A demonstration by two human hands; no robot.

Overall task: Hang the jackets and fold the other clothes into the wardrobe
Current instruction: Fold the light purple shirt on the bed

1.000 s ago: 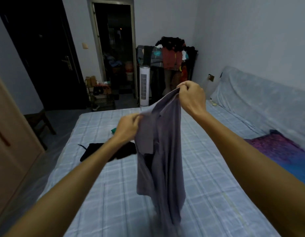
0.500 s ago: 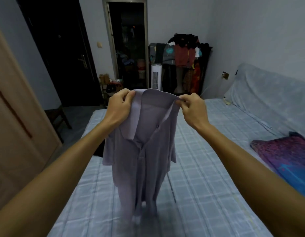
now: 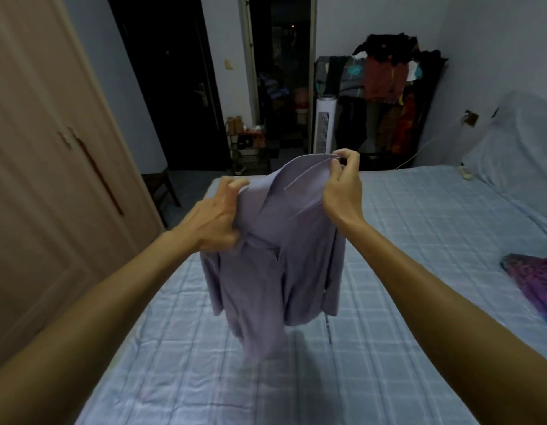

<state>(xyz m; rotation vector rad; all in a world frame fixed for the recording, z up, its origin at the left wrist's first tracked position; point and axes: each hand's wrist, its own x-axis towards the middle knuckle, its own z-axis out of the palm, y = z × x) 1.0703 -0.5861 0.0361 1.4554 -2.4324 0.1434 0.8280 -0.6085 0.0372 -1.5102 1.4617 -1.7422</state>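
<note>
Bed (image 3: 419, 240) in pale blue checked sheet, purple patterned cloth (image 3: 536, 280) at its edge, right of the hands.

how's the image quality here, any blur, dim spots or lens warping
Head view: dim, bluish room light; the doorway behind is nearly black. Motion blur smears the lower hem of the purple shirt, held by the left hand and right hand. The wide lens bends the wardrobe door and stretches the forearms near the frame edges.

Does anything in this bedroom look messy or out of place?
Yes: the clothes rack by the far wall is piled untidily with garments. A purple cloth lies loose on the bed. The lilac shirt hangs from both hands.
</note>
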